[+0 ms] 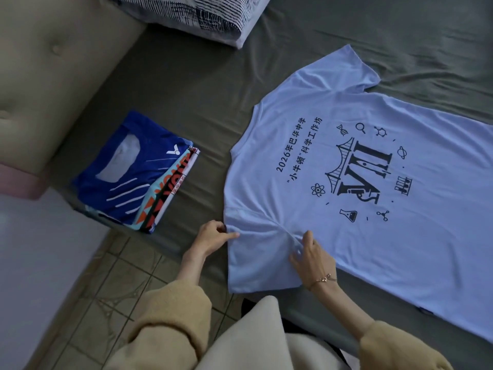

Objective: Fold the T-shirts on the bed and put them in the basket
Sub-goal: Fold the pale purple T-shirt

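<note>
Your sleeves point(170, 311), tan and bulky, fill the bottom of the head view, and from them both hands reach onto the pale blue T-shirt point(333, 161), which lies spread print-side up on the grey-green bed sheet point(186, 89) with its near sleeve toward you. Your left hand point(213, 236) pinches the shirt's edge close to the collar end, fingers curled on the cloth, while your right hand point(310, 256) gathers a small pucker of fabric where the near sleeve meets the body, fingertips drawn together on it. That pairing looks like 2 anchor points along 1 line, so you can lift the sleeve side and lay it inward as the first fold; the creases radiating from your right fingers suggest the cloth is already under slight tension. Beside the shirt, to your left and well apart from it, sits a folded stack point(138, 172) with a royal blue jersey on top, probably parked there until everything is folded. Farther off, a black-and-white striped pillow point(192, 14) rests by the padded beige headboard point(53, 62). No basket is in view, so that step seems some way off.
</note>
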The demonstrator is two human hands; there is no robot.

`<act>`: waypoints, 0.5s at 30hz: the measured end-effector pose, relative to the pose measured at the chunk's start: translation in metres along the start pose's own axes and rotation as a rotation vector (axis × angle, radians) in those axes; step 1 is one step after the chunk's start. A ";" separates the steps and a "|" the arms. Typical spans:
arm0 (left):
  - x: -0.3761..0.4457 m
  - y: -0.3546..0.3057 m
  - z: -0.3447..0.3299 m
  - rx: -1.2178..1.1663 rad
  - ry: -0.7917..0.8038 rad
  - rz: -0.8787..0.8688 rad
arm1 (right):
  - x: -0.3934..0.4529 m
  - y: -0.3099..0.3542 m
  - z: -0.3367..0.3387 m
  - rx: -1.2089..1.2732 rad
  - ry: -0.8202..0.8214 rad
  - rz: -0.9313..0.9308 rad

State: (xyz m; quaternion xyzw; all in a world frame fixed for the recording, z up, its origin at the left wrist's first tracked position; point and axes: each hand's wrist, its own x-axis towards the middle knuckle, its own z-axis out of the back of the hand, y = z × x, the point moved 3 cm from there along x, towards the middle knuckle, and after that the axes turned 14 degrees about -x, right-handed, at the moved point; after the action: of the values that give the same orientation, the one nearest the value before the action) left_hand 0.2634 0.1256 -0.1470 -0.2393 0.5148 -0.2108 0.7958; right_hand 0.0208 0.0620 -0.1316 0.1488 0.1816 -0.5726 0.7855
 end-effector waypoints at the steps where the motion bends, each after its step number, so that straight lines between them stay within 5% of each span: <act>1: -0.006 0.003 -0.003 0.003 0.012 0.004 | -0.003 -0.002 -0.001 0.025 0.039 -0.042; 15: -0.050 0.039 -0.033 -0.052 0.119 0.114 | -0.007 -0.021 0.000 0.352 0.271 0.005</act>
State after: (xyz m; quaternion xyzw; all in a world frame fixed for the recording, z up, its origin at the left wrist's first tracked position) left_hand 0.2174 0.1798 -0.1463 -0.2171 0.5794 -0.1657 0.7679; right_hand -0.0009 0.0620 -0.1293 0.3599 0.1822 -0.5681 0.7173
